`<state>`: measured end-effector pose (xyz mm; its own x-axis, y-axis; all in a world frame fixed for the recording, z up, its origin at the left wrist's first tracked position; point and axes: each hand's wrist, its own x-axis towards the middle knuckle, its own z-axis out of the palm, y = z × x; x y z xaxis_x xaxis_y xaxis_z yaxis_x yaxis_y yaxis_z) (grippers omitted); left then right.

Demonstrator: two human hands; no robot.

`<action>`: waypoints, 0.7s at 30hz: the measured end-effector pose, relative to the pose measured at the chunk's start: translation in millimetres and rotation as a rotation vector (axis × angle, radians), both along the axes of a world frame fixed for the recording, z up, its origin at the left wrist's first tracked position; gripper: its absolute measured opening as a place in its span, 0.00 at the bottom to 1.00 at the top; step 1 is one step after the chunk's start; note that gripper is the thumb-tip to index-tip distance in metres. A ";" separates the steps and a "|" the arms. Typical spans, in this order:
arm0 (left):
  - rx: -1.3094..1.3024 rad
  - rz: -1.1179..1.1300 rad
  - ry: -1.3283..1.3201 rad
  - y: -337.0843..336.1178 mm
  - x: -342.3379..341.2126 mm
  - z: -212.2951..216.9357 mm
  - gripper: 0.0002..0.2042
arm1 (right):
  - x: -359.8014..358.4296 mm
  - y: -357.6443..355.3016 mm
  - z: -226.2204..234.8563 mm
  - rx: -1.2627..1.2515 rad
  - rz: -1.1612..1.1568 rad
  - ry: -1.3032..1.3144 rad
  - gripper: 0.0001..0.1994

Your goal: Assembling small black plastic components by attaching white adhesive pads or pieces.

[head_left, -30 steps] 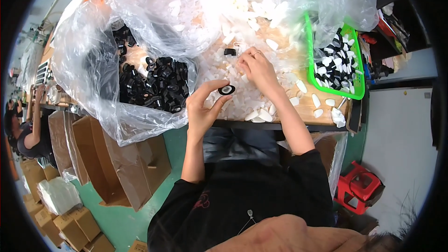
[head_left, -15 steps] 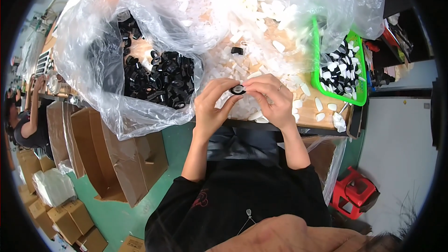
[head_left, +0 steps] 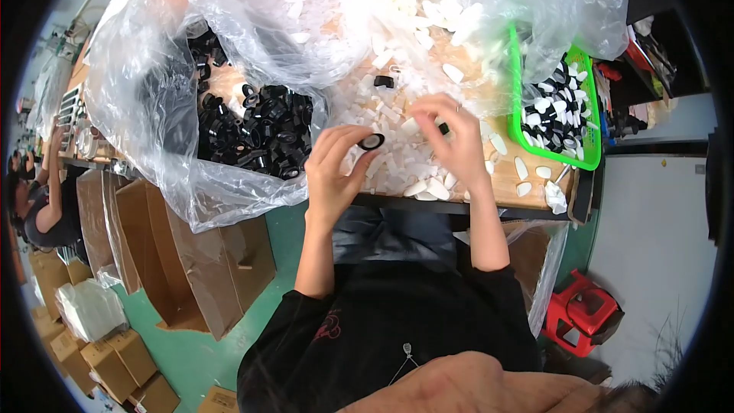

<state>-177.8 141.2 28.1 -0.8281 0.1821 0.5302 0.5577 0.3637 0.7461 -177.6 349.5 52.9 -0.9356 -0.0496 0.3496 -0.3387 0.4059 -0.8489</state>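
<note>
Between the thumb and fingers of my left hand (head_left: 330,172) is a small black oval ring-shaped part (head_left: 372,141) with a pale middle. To its right, my right hand (head_left: 459,145) hovers over scattered white and translucent plastic pieces (head_left: 386,122). Its thumb and index finger come together beside a white piece; whether they grip anything is too small to make out. A bit of something dark shows behind that thumb. Many similar black parts (head_left: 267,130) lie in a clear plastic bag (head_left: 164,160) left of my hands. One black part (head_left: 384,82) rests alone beyond them.
At the right, a green basket (head_left: 514,118) contains black and white parts. Flat white pieces (head_left: 521,168) and a crumpled white scrap (head_left: 556,197) lie near the table's front edge. Cardboard boxes (head_left: 218,268) stand below left, a red stool (head_left: 581,313) below right. Another person (head_left: 53,214) works far left.
My hands have parted: the left has moved slightly left and keeps the black ring-shaped part, while the right has let go of it and moved a little up and right.
</note>
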 end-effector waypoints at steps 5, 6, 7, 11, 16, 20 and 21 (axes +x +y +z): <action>0.007 0.070 -0.047 -10.7 -1.1 -0.3 0.16 | -49.0 5.9 -18.7 0.296 0.045 -0.152 0.06; 0.011 0.077 -0.061 -10.7 -0.6 0.1 0.16 | -55.4 6.7 -24.9 0.341 0.099 -0.124 0.06; 0.015 0.085 -0.075 -10.5 -0.9 0.5 0.16 | -59.0 8.4 -29.9 0.385 0.153 -0.095 0.06; 0.005 0.098 -0.091 -16.1 -2.9 -3.3 0.15 | -57.6 15.7 -38.5 0.426 0.148 -0.083 0.07; 0.010 0.112 -0.115 -22.4 -1.5 -8.1 0.14 | -27.6 35.5 -12.0 0.298 0.003 -0.218 0.06; 0.024 0.093 -0.133 -20.6 -0.6 -6.8 0.15 | 17.7 52.5 -6.6 0.381 -0.037 -0.356 0.05; 0.027 0.090 -0.136 -17.8 -0.4 -6.4 0.15 | 31.1 54.7 -15.2 0.456 -0.076 -0.287 0.04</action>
